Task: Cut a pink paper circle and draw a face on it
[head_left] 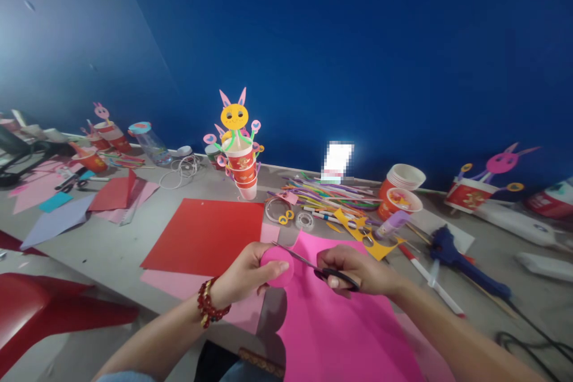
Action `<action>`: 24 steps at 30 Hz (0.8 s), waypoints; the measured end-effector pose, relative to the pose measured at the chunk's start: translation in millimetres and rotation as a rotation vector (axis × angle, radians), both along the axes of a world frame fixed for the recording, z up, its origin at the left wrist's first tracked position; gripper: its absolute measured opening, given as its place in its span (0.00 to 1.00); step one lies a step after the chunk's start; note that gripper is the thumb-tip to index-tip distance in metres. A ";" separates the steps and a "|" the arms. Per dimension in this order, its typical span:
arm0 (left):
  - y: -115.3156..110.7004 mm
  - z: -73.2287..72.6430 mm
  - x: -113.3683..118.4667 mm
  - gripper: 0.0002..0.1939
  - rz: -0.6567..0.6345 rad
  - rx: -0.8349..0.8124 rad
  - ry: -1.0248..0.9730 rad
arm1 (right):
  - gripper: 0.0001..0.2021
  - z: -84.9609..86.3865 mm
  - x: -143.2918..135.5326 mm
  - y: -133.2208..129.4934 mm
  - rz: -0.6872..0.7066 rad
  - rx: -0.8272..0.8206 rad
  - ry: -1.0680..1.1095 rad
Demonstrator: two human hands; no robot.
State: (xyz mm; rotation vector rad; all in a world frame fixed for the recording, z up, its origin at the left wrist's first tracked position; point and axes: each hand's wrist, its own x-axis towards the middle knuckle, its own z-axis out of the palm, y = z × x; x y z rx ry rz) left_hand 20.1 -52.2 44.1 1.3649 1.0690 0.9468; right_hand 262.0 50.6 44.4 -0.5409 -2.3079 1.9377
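Observation:
My left hand, with a red bead bracelet at the wrist, pinches a round pink paper piece between thumb and fingers. My right hand is closed round the black handles of a pair of scissors. The blades point left and lie at the upper right edge of the round piece. Beneath both hands spreads a large bright pink sheet, its left edge cut in curves. Left of it lies a red sheet over pale pink paper.
A decorated cup stack stands behind the red sheet. Farther right are colored sticks, a tape roll, yellow scraps, paper cups, a marker and a blue glue gun. A red stool stands at lower left.

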 end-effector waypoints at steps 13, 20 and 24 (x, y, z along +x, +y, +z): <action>-3.3 -4.3 -1.8 0.21 0.025 -0.032 -0.050 | 0.21 -4.6 -0.4 -2.4 -0.035 0.007 0.005; -1.1 -4.3 -2.0 0.21 0.000 -0.023 -0.033 | 0.21 -5.0 0.8 -3.6 -0.055 -0.033 -0.030; 1.1 -4.0 -0.1 0.22 -0.035 -0.032 -0.009 | 0.23 -1.7 -2.2 -4.6 -0.051 -0.059 -0.059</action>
